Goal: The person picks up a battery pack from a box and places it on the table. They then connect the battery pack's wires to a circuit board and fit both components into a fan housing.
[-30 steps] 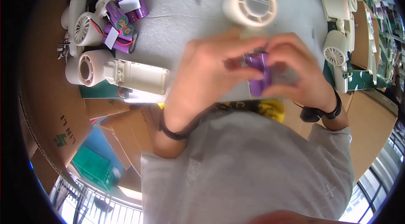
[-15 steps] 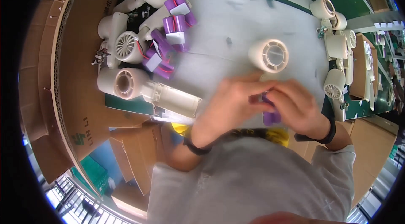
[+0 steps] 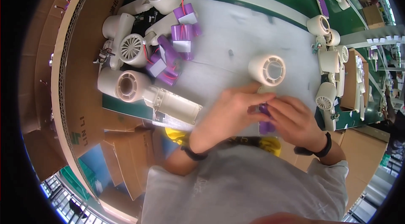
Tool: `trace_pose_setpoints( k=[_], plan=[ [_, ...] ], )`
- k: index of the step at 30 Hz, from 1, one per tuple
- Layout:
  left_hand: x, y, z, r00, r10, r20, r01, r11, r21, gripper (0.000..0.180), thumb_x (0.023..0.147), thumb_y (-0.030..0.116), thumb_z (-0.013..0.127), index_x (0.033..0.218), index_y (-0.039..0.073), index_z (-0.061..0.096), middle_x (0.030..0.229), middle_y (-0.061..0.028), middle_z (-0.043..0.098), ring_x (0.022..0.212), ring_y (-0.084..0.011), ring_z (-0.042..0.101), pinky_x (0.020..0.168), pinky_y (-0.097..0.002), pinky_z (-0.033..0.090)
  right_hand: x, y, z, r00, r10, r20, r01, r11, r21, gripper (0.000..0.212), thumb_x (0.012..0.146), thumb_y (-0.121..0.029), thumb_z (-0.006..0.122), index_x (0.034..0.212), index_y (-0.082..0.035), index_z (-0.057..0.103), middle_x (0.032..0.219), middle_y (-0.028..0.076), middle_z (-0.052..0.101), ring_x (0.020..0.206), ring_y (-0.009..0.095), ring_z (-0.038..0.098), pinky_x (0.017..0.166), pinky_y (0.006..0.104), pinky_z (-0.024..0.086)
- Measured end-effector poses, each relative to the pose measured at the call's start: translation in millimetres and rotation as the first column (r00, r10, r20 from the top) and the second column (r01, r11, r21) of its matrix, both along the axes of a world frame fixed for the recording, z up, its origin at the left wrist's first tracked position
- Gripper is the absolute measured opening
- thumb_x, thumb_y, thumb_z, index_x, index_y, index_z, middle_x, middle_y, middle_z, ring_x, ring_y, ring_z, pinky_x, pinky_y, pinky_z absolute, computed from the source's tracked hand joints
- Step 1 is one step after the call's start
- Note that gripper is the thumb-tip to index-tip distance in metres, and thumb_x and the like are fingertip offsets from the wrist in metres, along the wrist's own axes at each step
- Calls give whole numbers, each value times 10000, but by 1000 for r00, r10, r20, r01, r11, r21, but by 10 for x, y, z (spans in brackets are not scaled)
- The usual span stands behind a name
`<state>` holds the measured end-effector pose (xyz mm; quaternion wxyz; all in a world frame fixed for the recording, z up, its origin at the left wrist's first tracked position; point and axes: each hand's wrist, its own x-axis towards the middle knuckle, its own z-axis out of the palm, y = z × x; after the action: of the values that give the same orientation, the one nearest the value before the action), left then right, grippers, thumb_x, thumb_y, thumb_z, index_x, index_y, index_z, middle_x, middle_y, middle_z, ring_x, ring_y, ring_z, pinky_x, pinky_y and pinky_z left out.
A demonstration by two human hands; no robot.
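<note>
My left hand closes around the handle of a cream plastic housing, whose round hollow head points away from me over the white mat. Beside it, my right hand is closed on a purple battery pack that shows below the fingers. The two hands nearly meet over the handle, and the fingertips hide where pack and housing come together. On the left, an open cream housing lies with its handle toward my left forearm.
Several purple battery packs with red wires lie at the mat's left, next to piled fan housings. A tall cardboard box wall bounds the left. More housings line the right edge, beside a small carton.
The whole view has shifted slightly, so the bench appears lower. Both hands stay together at the housing, and the battery pack sits a little closer to the handle line.
</note>
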<state>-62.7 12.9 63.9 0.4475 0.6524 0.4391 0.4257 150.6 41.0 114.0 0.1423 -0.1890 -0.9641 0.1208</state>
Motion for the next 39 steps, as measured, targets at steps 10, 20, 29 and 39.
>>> trace_pose_setpoints(
  k=[10,20,29,39],
  plan=[
    [84,-40,-19,993,105,49,-109,990,89,566,713,14,824,1250,81,657,1085,-111,675,774,-238,700,682,-306,594,-48,-143,-41,973,-197,117,208,974,-92,638,693,-157,803,1210,142,579,1314,234,553,1175,405,543,960,448,514],
    [11,-103,-226,995,103,16,-104,972,210,220,812,29,758,1021,18,689,923,-108,683,740,-245,691,619,-321,555,-928,749,446,926,-355,-128,367,926,90,402,793,-97,737,1135,82,623,1148,246,637,1030,392,636,882,430,524],
    [27,-92,-226,997,73,29,-77,973,219,74,850,39,727,894,-5,687,853,-106,681,698,-238,681,595,-310,525,-1895,1737,-146,975,-216,49,213,854,-474,361,993,-309,583,1008,37,682,830,171,669,736,226,655,666,340,526],
    [-101,-105,-113,997,75,0,-74,989,129,88,850,11,720,936,1,704,889,-96,700,695,-200,671,589,-279,523,-538,1448,585,627,-460,-629,-198,686,-700,235,1028,-263,537,1084,-45,603,1191,91,662,999,165,653,914,320,530]
  ],
)
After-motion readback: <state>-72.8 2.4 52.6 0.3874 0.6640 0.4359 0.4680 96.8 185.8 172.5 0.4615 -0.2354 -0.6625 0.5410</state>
